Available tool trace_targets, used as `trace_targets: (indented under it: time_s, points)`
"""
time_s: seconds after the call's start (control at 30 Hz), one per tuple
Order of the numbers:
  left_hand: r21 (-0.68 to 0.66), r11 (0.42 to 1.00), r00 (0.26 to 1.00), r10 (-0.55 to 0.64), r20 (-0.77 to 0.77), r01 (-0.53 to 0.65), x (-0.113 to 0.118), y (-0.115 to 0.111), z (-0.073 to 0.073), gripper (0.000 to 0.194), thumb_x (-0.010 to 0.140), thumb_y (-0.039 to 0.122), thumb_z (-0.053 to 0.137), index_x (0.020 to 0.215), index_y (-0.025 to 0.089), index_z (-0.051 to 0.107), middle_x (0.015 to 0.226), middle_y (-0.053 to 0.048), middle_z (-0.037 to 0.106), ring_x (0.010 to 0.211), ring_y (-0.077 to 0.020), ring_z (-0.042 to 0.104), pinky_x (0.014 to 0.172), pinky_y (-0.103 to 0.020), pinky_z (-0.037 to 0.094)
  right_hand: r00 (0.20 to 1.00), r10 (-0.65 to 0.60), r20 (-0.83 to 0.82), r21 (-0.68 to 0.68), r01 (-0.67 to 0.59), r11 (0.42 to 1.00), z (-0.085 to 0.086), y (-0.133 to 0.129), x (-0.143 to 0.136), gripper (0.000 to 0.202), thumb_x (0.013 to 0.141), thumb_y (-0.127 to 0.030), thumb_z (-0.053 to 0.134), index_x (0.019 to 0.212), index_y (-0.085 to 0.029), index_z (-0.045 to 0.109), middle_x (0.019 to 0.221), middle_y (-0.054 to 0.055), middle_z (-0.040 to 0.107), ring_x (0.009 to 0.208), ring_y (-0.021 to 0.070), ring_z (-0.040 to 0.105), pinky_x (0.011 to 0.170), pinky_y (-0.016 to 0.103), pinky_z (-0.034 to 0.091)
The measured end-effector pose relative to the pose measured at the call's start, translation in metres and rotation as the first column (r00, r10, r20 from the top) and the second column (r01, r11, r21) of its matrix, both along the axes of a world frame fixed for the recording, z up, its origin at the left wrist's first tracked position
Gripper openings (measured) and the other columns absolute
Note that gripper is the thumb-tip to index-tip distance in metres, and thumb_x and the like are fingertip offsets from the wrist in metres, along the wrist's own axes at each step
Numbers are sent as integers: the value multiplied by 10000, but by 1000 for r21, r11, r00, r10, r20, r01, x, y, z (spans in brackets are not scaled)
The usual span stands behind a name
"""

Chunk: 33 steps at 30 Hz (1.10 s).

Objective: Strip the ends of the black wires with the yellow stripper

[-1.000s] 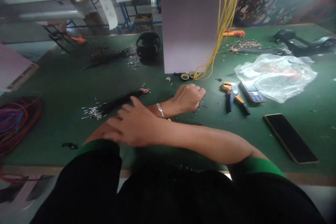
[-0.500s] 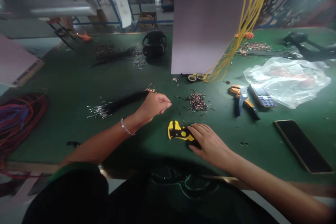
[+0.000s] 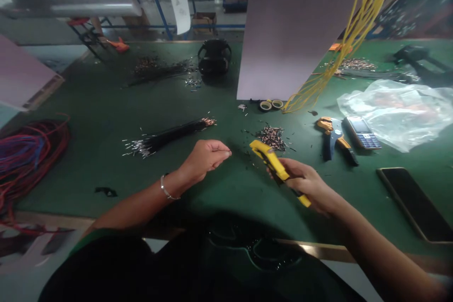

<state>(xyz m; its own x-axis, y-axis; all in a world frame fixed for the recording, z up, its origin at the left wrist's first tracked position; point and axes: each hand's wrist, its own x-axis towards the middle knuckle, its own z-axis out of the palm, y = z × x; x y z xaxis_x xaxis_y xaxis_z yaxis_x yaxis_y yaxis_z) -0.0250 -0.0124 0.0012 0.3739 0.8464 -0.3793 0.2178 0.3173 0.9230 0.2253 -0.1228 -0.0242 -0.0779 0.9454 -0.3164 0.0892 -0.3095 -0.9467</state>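
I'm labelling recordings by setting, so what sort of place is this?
Likely a wiring workshop: a black wire bundle, coiled red wires, and, in the right hand, what looks like a yellow wire stripper.

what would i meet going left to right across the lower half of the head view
Coiled red and blue wires, black wire bundle, yellow tool in the right hand, orange-and-blue tool, dark smartphone.
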Motion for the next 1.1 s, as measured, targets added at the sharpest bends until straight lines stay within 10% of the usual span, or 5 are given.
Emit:
trace_targets:
  time_s: [0.2,0.47,1.1]
  points:
    - [-56,998,999,23,38,-21,6,-7,-1,62,702,196,691,679,141,675,479,28,472,395,-24,296,405,-224,138,940,-100,-328,-39,92,995,-1,-5,-4,578,542,-117,547,1114,-176,608,950,71,704,892,248,659,844,404,504]
    - [-112,993,995,-22,93,33,15,-15,6,97,677,236,717,691,150,676,403,78,364,382,-27,265,412,-224,142,857,148,-493,-31,-188,982,-3,-8,-15,539,678,-116,640,1206,-173,552,983,87,711,878,249,700,853,476,520]
    - [-199,962,977,-163,136,188,15,-13,0,119,676,244,716,701,129,701,476,42,462,404,-30,282,407,-219,153,829,264,-493,16,-295,955,-21,-5,-16,527,756,-223,693,1253,-166,529,949,81,688,819,216,660,776,390,492]
